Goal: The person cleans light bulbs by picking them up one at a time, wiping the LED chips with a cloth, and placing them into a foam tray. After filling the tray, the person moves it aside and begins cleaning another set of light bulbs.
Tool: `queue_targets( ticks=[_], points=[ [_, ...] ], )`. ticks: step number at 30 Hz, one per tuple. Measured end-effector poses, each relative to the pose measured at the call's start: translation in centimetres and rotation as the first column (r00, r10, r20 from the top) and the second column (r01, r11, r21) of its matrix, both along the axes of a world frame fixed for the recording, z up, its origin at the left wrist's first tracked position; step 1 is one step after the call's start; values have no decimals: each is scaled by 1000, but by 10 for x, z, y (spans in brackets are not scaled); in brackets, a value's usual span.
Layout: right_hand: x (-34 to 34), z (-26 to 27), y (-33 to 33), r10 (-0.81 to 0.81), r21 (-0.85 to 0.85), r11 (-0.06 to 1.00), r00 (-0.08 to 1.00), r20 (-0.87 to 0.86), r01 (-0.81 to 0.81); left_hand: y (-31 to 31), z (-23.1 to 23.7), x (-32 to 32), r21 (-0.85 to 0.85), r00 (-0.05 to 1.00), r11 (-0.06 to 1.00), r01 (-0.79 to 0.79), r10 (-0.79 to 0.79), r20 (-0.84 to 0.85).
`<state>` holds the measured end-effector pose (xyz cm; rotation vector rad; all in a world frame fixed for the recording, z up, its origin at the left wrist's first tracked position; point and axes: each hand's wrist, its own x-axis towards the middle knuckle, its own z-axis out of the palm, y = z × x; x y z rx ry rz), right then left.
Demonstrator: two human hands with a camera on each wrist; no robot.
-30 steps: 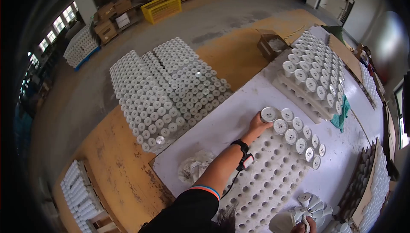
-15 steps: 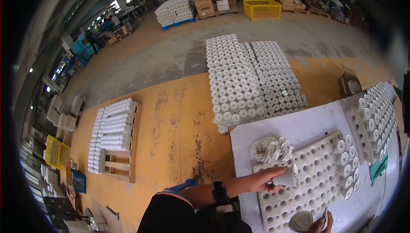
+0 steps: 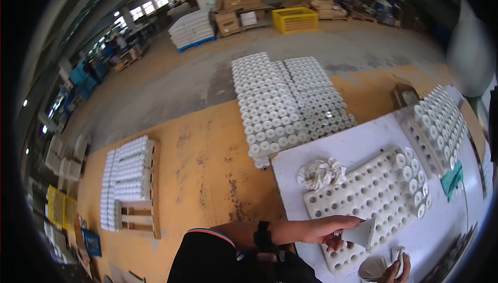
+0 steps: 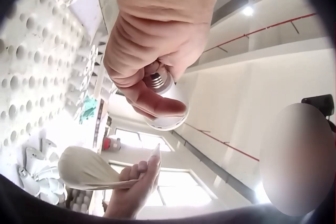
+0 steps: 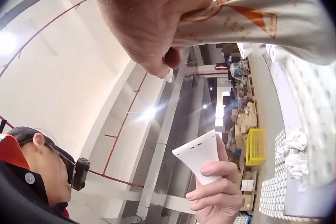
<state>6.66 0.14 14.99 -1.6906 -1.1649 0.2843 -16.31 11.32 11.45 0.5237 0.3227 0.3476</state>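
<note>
My left hand (image 3: pixel 332 230) grips a white flared bulb housing (image 3: pixel 363 235) above the near part of a pale tray full of round holes (image 3: pixel 358 195). In the left wrist view its metal screw base (image 4: pixel 157 80) shows between the fingers; in the right wrist view its wide end with small slots is seen. To the right and nearer, my right hand (image 3: pixel 400 270) pinches a cream cloth (image 5: pixel 247 22) with orange print, which hangs out to one side. A group of similar bulb housings (image 3: pixel 414 182) stands at the tray's far right end.
A crumpled white cloth (image 3: pixel 321 173) lies at the table's left corner. Another filled stack (image 3: pixel 441 125) and a green cloth (image 3: pixel 452 181) sit at the right. Loose housings (image 4: pixel 39 171) lie beside the tray. Filled stacks (image 3: pixel 282 104) stand on the floor beyond the table.
My left hand has lifted a bulb housing from the far end of the tray and brought it back towards my right hand. The head view has swung left. The right hand keeps the cloth.
</note>
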Motion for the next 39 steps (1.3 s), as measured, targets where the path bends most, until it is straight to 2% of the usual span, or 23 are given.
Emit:
queue_targets(
  ticks=[2,3,4,6,8,10,12,13,14,15,16,17,18,19,21,22,24,32,39],
  points=[
    [3,5,-10,6,106,994,967,254,-34,-2,12,11,139,1000,990,14,-12,-14],
    [-1,7,-21,-180,-27,983,983,-38,179,-2,14,20,237,998,971,36,-45,35],
    [0,7,-28,-200,-25,980,979,-35,199,-1,18,26,238,997,970,55,-66,38],
    [4,8,-38,-196,76,977,980,-23,197,0,32,37,38,984,993,112,-116,134],
    [5,11,-41,-232,71,970,973,-1,231,-2,29,43,17,981,990,140,-141,132],
    [9,9,-49,-225,76,972,973,59,221,-5,21,57,5,972,974,228,-228,52],
    [16,-2,-60,-376,44,922,918,-129,384,-9,28,58,6,966,967,256,-256,12],
    [20,-6,-73,-332,79,943,929,163,323,-13,28,56,-65,962,960,271,-272,-7],
    [14,1,-77,-323,34,946,928,186,322,-16,25,58,-138,952,944,299,-305,-26],
    [5,15,-70,-344,104,939,887,309,328,-23,23,69,-148,925,917,371,-379,-27],
    [5,15,-83,-381,101,924,876,297,368,-24,24,70,-139,921,915,379,-388,-40],
    [0,22,-68,-301,76,954,927,224,291,-22,24,61,-168,924,919,357,-374,-84],
    [1,29,-68,-240,105,970,923,300,219,-20,22,63,-199,900,898,392,-419,-121],
    [-1,35,-71,-226,39,974,933,279,224,-20,22,67,-202,898,893,403,-428,-102],
    [-2,37,-76,-157,21,987,932,327,159,-23,25,67,-227,905,895,383,-413,-101],
    [-2,33,-74,-159,106,986,914,372,129,-24,23,69,-243,911,901,360,-395,-115],
    [-4,26,-79,-114,102,991,939,325,85,-26,23,76,-255,888,875,411,-448,-104],
    [-9,24,-88,-107,114,991,922,373,69,-28,30,86,-210,804,808,550,-581,-128],
    [-11,29,-99,-71,29,997,904,423,65,-33,36,87,-212,793,820,531,-569,-216]
  ],
)
